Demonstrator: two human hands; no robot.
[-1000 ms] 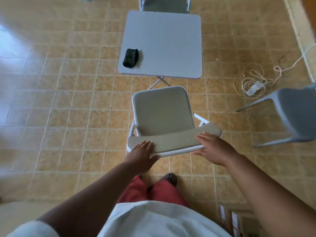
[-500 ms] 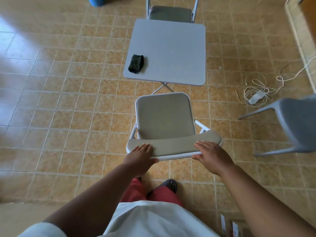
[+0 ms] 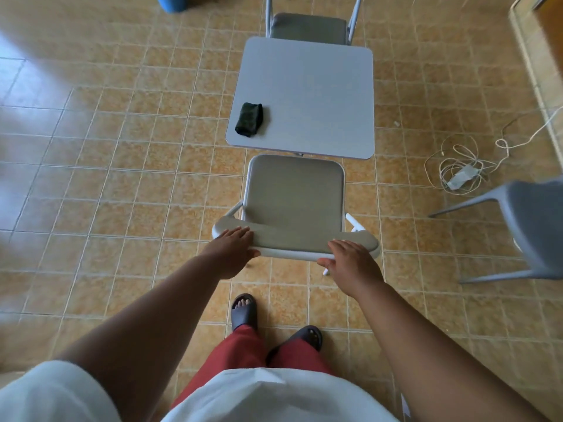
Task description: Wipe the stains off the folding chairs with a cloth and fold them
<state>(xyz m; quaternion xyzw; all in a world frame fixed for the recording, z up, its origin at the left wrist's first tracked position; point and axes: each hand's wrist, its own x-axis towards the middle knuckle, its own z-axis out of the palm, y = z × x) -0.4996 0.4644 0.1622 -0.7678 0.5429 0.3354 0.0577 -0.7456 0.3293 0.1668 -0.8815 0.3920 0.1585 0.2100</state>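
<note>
A beige folding chair [image 3: 295, 193] with a white frame stands unfolded on the tiled floor in front of me, its seat facing the table. My left hand [image 3: 233, 248] grips the left end of its backrest top. My right hand [image 3: 350, 263] grips the right end of the same backrest. A dark folded cloth [image 3: 249, 119] lies on the near left corner of the grey square table [image 3: 307, 95]. A second folding chair [image 3: 309, 27] stands unfolded behind the table, its seat partly hidden by the tabletop.
A grey plastic chair [image 3: 533, 226] stands at the right. A tangled white cable with an adapter [image 3: 460, 173] lies on the floor right of the table. A blue container [image 3: 172, 3] shows at the top edge. My sandalled feet [image 3: 243, 310] stand just behind the chair.
The view has shifted back and up, showing more of the far chair and my feet. The near chair has straightened to square with the table. Both hands stay on its backrest.
</note>
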